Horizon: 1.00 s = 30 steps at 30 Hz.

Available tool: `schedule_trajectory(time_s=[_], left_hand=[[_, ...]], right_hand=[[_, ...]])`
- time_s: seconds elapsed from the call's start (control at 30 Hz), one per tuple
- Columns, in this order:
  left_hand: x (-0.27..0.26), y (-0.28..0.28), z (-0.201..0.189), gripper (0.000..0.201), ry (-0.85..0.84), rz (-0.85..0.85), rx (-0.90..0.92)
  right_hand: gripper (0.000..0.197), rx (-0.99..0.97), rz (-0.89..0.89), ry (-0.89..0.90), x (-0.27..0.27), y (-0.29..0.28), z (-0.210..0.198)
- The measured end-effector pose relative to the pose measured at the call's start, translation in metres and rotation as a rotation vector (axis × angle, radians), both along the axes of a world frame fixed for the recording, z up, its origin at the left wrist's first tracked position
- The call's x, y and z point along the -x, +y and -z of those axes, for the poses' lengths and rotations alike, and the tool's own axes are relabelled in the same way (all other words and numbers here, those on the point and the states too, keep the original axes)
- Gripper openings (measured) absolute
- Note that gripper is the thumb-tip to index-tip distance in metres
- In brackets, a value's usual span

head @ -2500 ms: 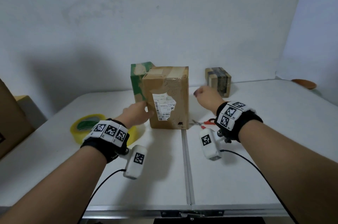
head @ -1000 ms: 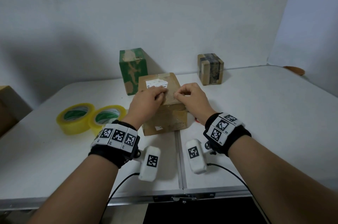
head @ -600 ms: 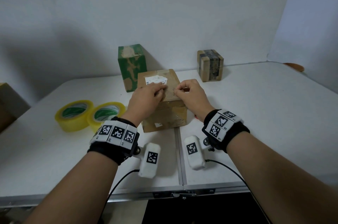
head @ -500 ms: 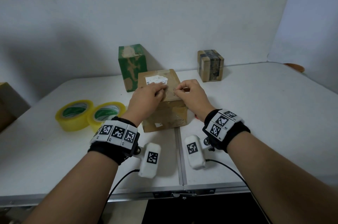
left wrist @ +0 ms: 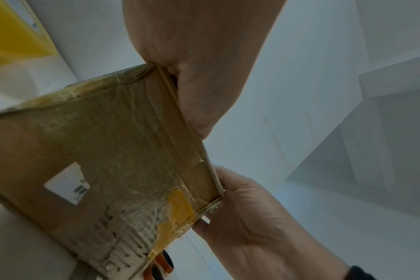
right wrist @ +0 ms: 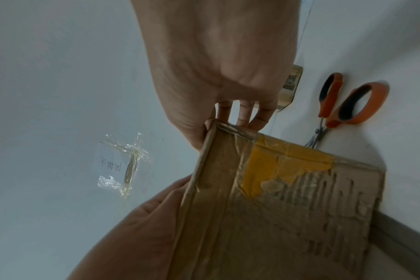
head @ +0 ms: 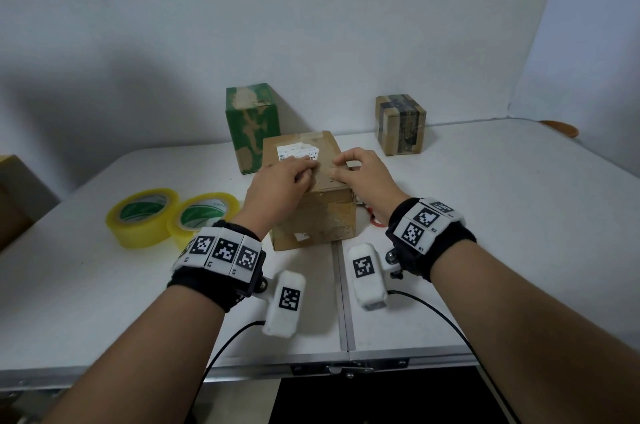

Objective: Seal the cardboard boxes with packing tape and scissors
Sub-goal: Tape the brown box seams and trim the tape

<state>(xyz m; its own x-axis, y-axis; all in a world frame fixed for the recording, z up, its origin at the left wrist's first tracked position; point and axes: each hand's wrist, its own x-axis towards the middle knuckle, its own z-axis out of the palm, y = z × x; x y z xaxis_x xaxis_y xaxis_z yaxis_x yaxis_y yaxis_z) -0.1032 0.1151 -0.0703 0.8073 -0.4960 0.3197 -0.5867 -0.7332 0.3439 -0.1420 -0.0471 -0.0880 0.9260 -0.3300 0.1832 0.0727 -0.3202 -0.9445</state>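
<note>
Nothing shifted | left hand (head: 280, 188), right hand (head: 363, 174) still press fingers on brown box (head: 311, 212) top

A white folding table (head: 519, 215) stands against a plain white wall (head: 311, 25) (a metal latch (head: 332, 369) joins its halves at the near edge); the wall turns a corner right of it.

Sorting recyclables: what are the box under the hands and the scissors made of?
Box: brown corrugated cardboard, matte; torn skin bares the ribs in the right wrist view, with glossy old tape over it. Scissors: shiny blades, likely steel; orange handles with dark lining, probably plastic.
</note>
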Motion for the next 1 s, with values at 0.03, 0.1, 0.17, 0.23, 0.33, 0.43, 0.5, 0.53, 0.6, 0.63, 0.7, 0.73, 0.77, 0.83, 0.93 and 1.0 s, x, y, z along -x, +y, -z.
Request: schedule_trajectory(time_s=[0.03, 0.1, 0.17, 0.23, 0.33, 0.43, 0.5, 0.53, 0.6, 0.63, 0.7, 0.73, 0.77, 0.83, 0.93, 1.0], left_hand=[[0.0, 0.0, 0.0, 0.035, 0.0, 0.0, 0.0], [0.0, 0.0, 0.0, 0.035, 0.0, 0.0, 0.003], [0.0, 0.0, 0.0, 0.035, -0.002, 0.005, 0.005], [0.0, 0.0, 0.001, 0.035, -0.003, 0.006, 0.009], [-0.002, 0.0, 0.002, 0.034, 0.0, 0.0, 0.015], [-0.003, 0.0, 0.003, 0.035, -0.006, -0.001, 0.011], [-0.004, 0.0, 0.003, 0.035, -0.01, 0.001, 0.01], [-0.005, 0.0, 0.004, 0.035, -0.013, 0.003, 0.008], [-0.005, 0.0, 0.005, 0.035, -0.023, 0.006, 0.006], [-0.005, 0.0, 0.004, 0.035, -0.026, 0.006, 0.007], [-0.004, 0.0, 0.002, 0.035, -0.025, 0.002, -0.003], [-0.003, -0.001, 0.001, 0.035, -0.027, -0.003, -0.021], [-0.002, -0.002, 0.0, 0.035, -0.046, -0.007, -0.053], [-0.001, -0.001, -0.005, 0.033, -0.166, -0.014, -0.138], [-0.001, 0.017, -0.024, 0.028, -0.352, -0.093, -0.048], [-0.003, 0.041, -0.036, 0.026, -0.35, -0.223, 0.023]], right_hand=[[0.015, -0.009, -0.005, -0.002, 0.0, -0.001, 0.0], [0.01, -0.025, -0.006, 0.006, 0.001, -0.002, 0.0], [0.009, -0.028, -0.005, 0.01, 0.002, -0.001, 0.0], [0.011, -0.024, -0.006, 0.003, 0.001, 0.0, 0.0], [0.013, -0.011, -0.009, 0.007, 0.001, 0.0, -0.001], [0.011, -0.009, -0.006, 0.006, 0.001, 0.0, 0.001], [0.007, 0.011, 0.006, 0.013, 0.001, 0.0, 0.001], [0.006, 0.022, 0.008, 0.012, 0.001, 0.0, 0.001], [0.005, 0.034, 0.016, 0.003, 0.0, 0.0, 0.002], [0.006, 0.036, 0.022, 0.006, 0.0, -0.001, 0.002], [0.022, 0.022, 0.037, 0.02, 0.0, 0.001, -0.001], [0.031, 0.004, 0.045, 0.02, 0.0, 0.001, -0.002], [0.038, -0.005, 0.061, 0.019, -0.002, 0.001, -0.003], [0.042, -0.006, 0.096, 0.008, -0.002, 0.002, -0.009], [0.037, 0.036, 0.13, -0.014, -0.001, 0.0, -0.017], [0.03, 0.041, 0.161, -0.061, 0.0, -0.002, -0.021]])
